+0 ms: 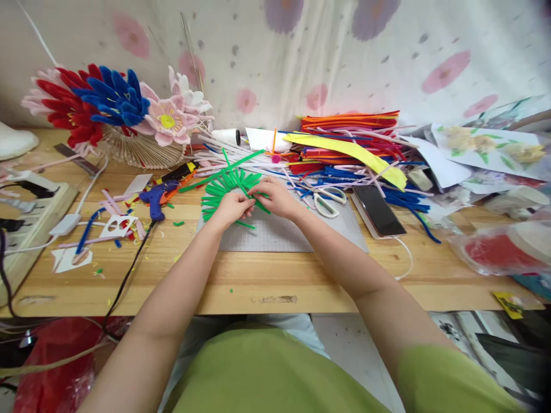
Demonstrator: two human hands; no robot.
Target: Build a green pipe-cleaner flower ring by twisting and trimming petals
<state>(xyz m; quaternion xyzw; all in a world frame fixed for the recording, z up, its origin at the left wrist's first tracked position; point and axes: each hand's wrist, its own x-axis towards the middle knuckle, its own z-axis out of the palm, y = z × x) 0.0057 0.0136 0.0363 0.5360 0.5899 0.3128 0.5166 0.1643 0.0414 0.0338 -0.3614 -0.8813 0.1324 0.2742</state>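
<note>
Over the grey cutting mat, my left hand and my right hand meet at a fan of looped green pipe cleaners. Fingers of both hands are pinched together at its right side, closed on green stems. Loose green pipe cleaners cross behind the fan, and one end sticks out below my left hand. My fingers cover the spot where the stems come together. To the right of my right hand lie white-handled scissors.
A blue glue gun with a black cord lies left, among paper scraps. Behind are fuzzy flowers and piles of coloured pipe cleaners. A phone sits right, near plastic-wrapped items. A power strip stands far left.
</note>
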